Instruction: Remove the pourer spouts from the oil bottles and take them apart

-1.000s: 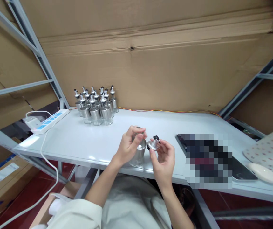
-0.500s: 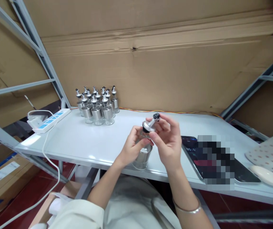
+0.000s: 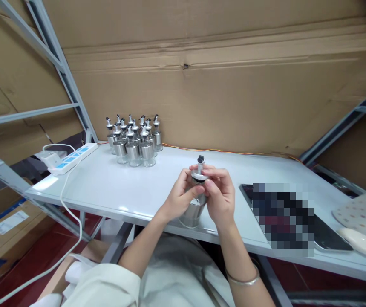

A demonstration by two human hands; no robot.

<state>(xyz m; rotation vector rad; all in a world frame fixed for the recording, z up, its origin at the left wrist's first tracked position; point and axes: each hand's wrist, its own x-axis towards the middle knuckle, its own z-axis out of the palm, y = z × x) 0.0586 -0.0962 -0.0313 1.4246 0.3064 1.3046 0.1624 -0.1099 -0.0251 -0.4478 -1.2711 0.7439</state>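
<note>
An oil bottle (image 3: 193,212) of glass with a steel sleeve stands near the table's front edge, tilted a little. My left hand (image 3: 180,194) is closed round its neck, thumb across the front. A silver pour spout (image 3: 199,174) with a black tip sits at the bottle's mouth, pointing up. My right hand (image 3: 220,189) grips the spout's base between thumb and fingers. Part of the neck is hidden behind my fingers.
Several similar bottles with spouts (image 3: 134,152) stand grouped at the back left. A white power strip (image 3: 74,158) lies on the left. On the right are a partly blurred tablet (image 3: 329,233), a cream oval object (image 3: 361,242) and a dotted item (image 3: 361,213).
The spout has gone from leaning right to nearly upright on the bottle. My right hand has moved lower and closer, its fingers now round the spout's base.
</note>
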